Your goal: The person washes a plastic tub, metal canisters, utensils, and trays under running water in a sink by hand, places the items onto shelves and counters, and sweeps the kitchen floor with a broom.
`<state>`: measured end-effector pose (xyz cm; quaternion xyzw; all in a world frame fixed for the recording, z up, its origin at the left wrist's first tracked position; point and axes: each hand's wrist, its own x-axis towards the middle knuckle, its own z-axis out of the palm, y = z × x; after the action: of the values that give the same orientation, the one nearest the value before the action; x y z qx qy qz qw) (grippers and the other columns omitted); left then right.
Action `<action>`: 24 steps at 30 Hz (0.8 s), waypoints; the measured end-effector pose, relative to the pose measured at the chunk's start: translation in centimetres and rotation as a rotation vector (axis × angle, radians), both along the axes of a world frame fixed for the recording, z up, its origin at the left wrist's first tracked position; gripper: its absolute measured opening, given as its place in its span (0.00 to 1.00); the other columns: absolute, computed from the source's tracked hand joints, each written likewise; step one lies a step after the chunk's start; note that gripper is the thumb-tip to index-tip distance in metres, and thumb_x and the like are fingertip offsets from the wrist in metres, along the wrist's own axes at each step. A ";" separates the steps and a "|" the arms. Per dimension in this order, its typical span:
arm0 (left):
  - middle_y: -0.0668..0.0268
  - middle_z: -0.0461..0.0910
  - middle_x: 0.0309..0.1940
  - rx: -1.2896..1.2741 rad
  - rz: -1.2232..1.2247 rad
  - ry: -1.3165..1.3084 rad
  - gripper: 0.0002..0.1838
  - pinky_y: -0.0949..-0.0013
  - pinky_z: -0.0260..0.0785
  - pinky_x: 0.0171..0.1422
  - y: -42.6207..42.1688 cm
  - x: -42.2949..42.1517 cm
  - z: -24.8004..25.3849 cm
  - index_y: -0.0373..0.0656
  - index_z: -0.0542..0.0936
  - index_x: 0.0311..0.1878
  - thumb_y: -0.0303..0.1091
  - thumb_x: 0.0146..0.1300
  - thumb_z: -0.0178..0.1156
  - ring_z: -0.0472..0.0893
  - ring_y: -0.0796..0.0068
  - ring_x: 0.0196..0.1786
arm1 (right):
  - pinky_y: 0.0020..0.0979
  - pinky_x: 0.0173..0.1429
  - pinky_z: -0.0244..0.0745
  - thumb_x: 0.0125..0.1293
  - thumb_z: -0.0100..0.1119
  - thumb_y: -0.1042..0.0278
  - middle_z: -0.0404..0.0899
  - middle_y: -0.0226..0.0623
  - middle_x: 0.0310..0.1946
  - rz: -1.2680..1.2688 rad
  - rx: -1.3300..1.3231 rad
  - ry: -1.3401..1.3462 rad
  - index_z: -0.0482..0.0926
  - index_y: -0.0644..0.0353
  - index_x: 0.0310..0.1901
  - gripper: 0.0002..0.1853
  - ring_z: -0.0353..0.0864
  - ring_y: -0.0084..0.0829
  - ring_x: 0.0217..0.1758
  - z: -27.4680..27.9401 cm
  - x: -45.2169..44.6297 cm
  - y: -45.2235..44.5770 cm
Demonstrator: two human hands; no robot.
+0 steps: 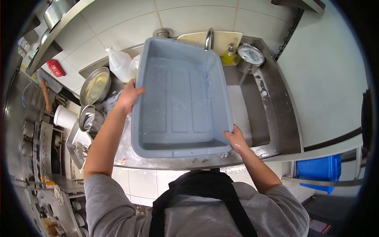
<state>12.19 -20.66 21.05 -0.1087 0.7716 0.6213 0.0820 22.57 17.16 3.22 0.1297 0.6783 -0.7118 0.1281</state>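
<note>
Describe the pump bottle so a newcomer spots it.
Find the steel sink, partly hidden by the grey tub, then the curved faucet behind it. Just right of the faucet, in front of the cream board, stands the pump bottle. Yellow-green liquid sets it apart from the lidded metal pot beside it.

A steel pot (58, 12) is held on a metal shelf (57, 34); at opposite sides, a white bucket (65, 117) and blue bin (319, 170) are seen.

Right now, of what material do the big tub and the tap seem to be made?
The tub looks like matte grey-blue plastic: thick moulded rim, ribbed base, faint scuffs. The tap seems to be polished metal, probably chromed, judging by its bright mirror-like highlights.
</note>
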 end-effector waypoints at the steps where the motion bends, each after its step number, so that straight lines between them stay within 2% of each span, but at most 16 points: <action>1: 0.57 0.73 0.40 -0.010 0.019 -0.001 0.26 0.64 0.73 0.44 0.2 0.7 0.0 0.35 0.63 0.54 0.24 0.51 0.57 0.76 0.68 0.42 | 0.32 0.51 0.71 0.57 0.54 0.75 0.76 0.44 0.42 0.055 0.082 0.052 0.67 0.71 0.50 0.19 0.76 0.32 0.46 -1.4 -1.5 -0.1; 3: 0.61 0.73 0.38 0.127 0.103 0.216 0.21 0.66 0.72 0.44 1.4 2.3 -0.2 0.37 0.64 0.51 0.21 0.52 0.56 0.76 0.72 0.40 | 0.33 0.50 0.72 0.57 0.55 0.74 0.76 0.44 0.42 0.125 0.153 0.107 0.67 0.70 0.50 0.19 0.77 0.33 0.45 -4.2 -5.0 -0.2; 4: 0.64 0.73 0.36 0.147 0.164 0.237 0.17 0.69 0.70 0.45 2.2 3.0 0.0 0.40 0.65 0.47 0.19 0.53 0.56 0.75 0.74 0.39 | 0.33 0.50 0.72 0.57 0.56 0.72 0.77 0.45 0.42 0.155 0.217 0.172 0.67 0.70 0.50 0.19 0.77 0.34 0.45 -5.3 -7.1 -0.2; 5: 0.64 0.73 0.36 0.136 0.180 0.238 0.17 0.69 0.70 0.45 3.1 3.8 0.5 0.40 0.65 0.47 0.19 0.53 0.56 0.75 0.74 0.39 | 0.33 0.49 0.73 0.57 0.57 0.71 0.77 0.45 0.42 0.184 0.278 0.239 0.67 0.69 0.50 0.20 0.78 0.34 0.45 -5.7 -9.2 -0.4; 8: 0.66 0.73 0.35 0.214 0.260 0.389 0.14 0.71 0.69 0.46 6.0 5.3 1.7 0.42 0.66 0.43 0.20 0.54 0.56 0.74 0.77 0.38 | 0.35 0.45 0.75 0.56 0.61 0.66 0.77 0.47 0.41 0.200 0.196 0.250 0.68 0.68 0.49 0.22 0.79 0.36 0.43 -4.4 -15.8 -2.7; 11: 0.66 0.73 0.37 0.142 0.365 0.515 0.16 0.72 0.66 0.51 8.3 6.3 2.2 0.41 0.66 0.46 0.19 0.54 0.55 0.74 0.77 0.42 | 0.37 0.42 0.76 0.56 0.64 0.62 0.78 0.47 0.39 0.285 -0.020 0.146 0.70 0.68 0.47 0.22 0.80 0.38 0.40 -4.2 -25.0 -6.4; 13: 0.63 0.71 0.47 0.036 0.342 0.622 0.20 0.72 0.62 0.56 9.6 7.0 2.2 0.39 0.66 0.50 0.18 0.53 0.54 0.72 0.75 0.49 | 0.41 0.42 0.78 0.58 0.62 0.64 0.78 0.45 0.40 0.345 -0.171 0.105 0.69 0.68 0.51 0.23 0.80 0.37 0.42 -0.2 -29.5 -8.3; 14: 0.58 0.63 0.58 -0.092 0.362 0.659 0.21 0.71 0.59 0.61 9.5 7.0 1.2 0.36 0.66 0.52 0.18 0.52 0.53 0.69 0.72 0.57 | 0.42 0.42 0.78 0.58 0.62 0.63 0.78 0.44 0.39 0.329 -0.154 0.090 0.70 0.67 0.50 0.22 0.80 0.37 0.42 2.9 -30.3 -9.0; 15: 0.58 0.63 0.58 -0.103 0.382 0.660 0.21 0.71 0.59 0.61 9.8 7.2 0.8 0.36 0.66 0.52 0.18 0.52 0.53 0.69 0.72 0.57 | 0.42 0.42 0.78 0.58 0.62 0.62 0.79 0.44 0.38 0.314 -0.136 0.072 0.71 0.67 0.50 0.22 0.80 0.37 0.42 5.1 -30.8 -9.8; 17: 0.54 0.56 0.63 -0.283 0.400 0.757 0.21 0.70 0.56 0.63 11.3 7.6 0.1 0.33 0.67 0.51 0.18 0.50 0.54 0.65 0.70 0.61 | 0.41 0.43 0.78 0.59 0.61 0.61 0.79 0.43 0.39 0.365 -0.168 0.051 0.71 0.66 0.49 0.21 0.80 0.37 0.42 5.3 -33.0 -10.7; 18: 0.52 0.55 0.63 -0.108 0.410 0.737 0.22 0.68 0.55 0.65 12.4 7.8 0.1 0.30 0.66 0.50 0.18 0.50 0.55 0.63 0.67 0.63 | 0.40 0.44 0.78 0.60 0.60 0.60 0.79 0.42 0.40 0.395 -0.195 0.036 0.72 0.66 0.49 0.20 0.80 0.37 0.42 5.5 -33.7 -10.8; 20: 0.50 0.54 0.63 -0.184 0.449 0.793 0.19 0.65 0.53 0.66 14.4 7.9 0.0 0.30 0.65 0.47 0.17 0.50 0.54 0.61 0.61 0.64 | 0.37 0.43 0.77 0.61 0.59 0.60 0.79 0.41 0.39 0.397 -0.178 0.135 0.73 0.65 0.49 0.20 0.80 0.35 0.41 4.4 -33.2 -11.2; 21: 0.53 0.59 0.60 -0.269 0.416 0.890 0.28 0.67 0.54 0.65 15.3 7.5 -0.5 0.29 0.59 0.57 0.18 0.51 0.54 0.64 0.67 0.61 | 0.35 0.43 0.76 0.62 0.58 0.59 0.79 0.39 0.39 0.369 -0.172 0.225 0.73 0.64 0.49 0.19 0.79 0.33 0.40 3.2 -32.8 -11.3; 22: 0.49 0.57 0.61 -0.462 0.409 0.944 0.19 0.64 0.52 0.67 16.2 7.4 -0.4 0.32 0.64 0.47 0.18 0.50 0.54 0.62 0.62 0.62 | 0.33 0.42 0.75 0.63 0.57 0.60 0.79 0.38 0.39 0.419 -0.055 0.264 0.73 0.64 0.49 0.19 0.79 0.32 0.38 1.4 -32.8 -11.5; 23: 0.45 0.57 0.61 -0.451 0.416 0.939 0.13 0.62 0.50 0.68 17.4 7.3 0.0 0.36 0.63 0.38 0.18 0.50 0.54 0.62 0.55 0.63 | 0.30 0.41 0.74 0.64 0.56 0.60 0.79 0.36 0.38 0.462 0.063 0.306 0.73 0.63 0.50 0.18 0.78 0.30 0.37 -1.1 -33.0 -11.6; 24: 0.44 0.59 0.61 -0.514 0.425 0.964 0.13 0.55 0.47 0.69 18.1 7.2 0.0 0.36 0.64 0.37 0.18 0.49 0.54 0.61 0.49 0.65 | 0.30 0.42 0.74 0.64 0.55 0.59 0.79 0.38 0.41 0.517 0.147 0.392 0.71 0.64 0.53 0.20 0.78 0.31 0.38 -4.9 -33.6 -11.7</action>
<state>19.44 -2.55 21.03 0.0176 0.8091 0.3964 -0.4334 -11.03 5.45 -1.70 -0.1772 0.7499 -0.6165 0.1616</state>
